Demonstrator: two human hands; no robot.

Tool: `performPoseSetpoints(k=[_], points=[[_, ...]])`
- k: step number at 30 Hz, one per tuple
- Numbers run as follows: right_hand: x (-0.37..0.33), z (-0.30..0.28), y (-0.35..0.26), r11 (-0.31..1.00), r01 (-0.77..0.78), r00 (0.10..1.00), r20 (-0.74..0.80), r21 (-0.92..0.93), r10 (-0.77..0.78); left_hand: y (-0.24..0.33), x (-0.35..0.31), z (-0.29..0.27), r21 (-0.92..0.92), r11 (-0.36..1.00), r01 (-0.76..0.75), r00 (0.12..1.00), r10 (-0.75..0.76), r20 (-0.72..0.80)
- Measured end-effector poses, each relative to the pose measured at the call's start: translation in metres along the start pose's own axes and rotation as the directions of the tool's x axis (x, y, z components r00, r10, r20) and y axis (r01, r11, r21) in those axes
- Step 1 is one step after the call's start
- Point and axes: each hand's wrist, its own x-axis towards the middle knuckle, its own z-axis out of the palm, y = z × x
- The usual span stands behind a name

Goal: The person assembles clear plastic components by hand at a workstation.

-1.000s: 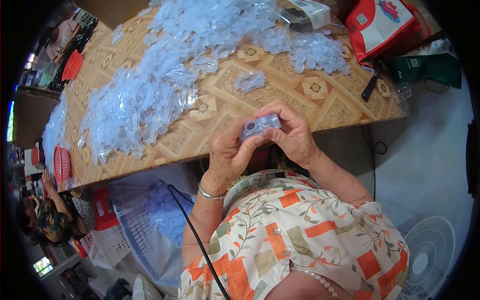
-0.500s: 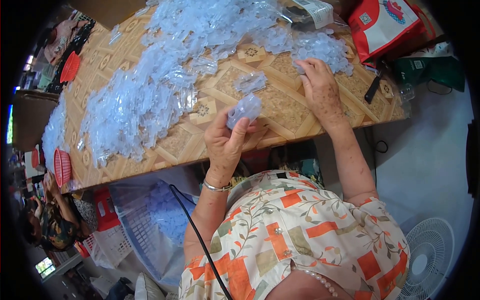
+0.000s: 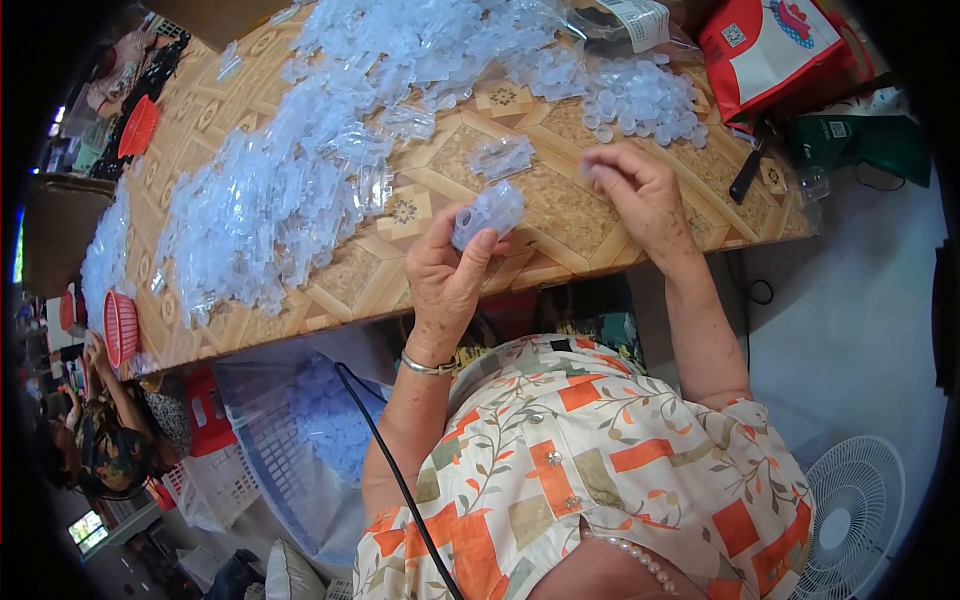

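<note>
My left hand (image 3: 446,280) is closed around a bundle of clear plastic tubes (image 3: 492,212), their round ends turned toward me. To its right, over the table, my right hand (image 3: 645,205) pinches a small clear round cap (image 3: 587,169) between thumb and fingertips. Beyond that hand lies a pile of similar round caps (image 3: 645,100). A few clear plastic pieces (image 3: 502,157) rest on the table just past the bundle. A large heap of clear, long plastic pieces (image 3: 270,190) spreads over the left and far parts of the table.
The patterned table (image 3: 560,200) carries a black-handled tool (image 3: 746,178) and a red-and-white bag (image 3: 770,60) at right. Red baskets (image 3: 122,328) stand leftward. Below are a blue basket (image 3: 270,420) of plastic parts and a black cable (image 3: 395,470). A fan (image 3: 850,520) stands lower right; another person (image 3: 110,440) sits left.
My right hand has drawn back from the cap pile toward me, with a cap now visible at its fingertips. My left hand holds the bundle in nearly the same place.
</note>
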Motion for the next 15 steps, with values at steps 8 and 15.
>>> performPoseSetpoints(k=[8, 15], points=[[-0.006, 0.0, -0.003, 0.925, 0.181, 0.983, 0.065, -0.333, -0.169, 0.003, 0.0, 0.001, -0.02, 1.0, 0.003, 1.0, -0.002, 0.027], [-0.01, 0.001, -0.003, 0.916, 0.138, 0.986, 0.135, -0.376, -0.093, 0.001, 0.0, -0.001, -0.06, 0.998, 0.01, 1.0, -0.008, 0.03]])
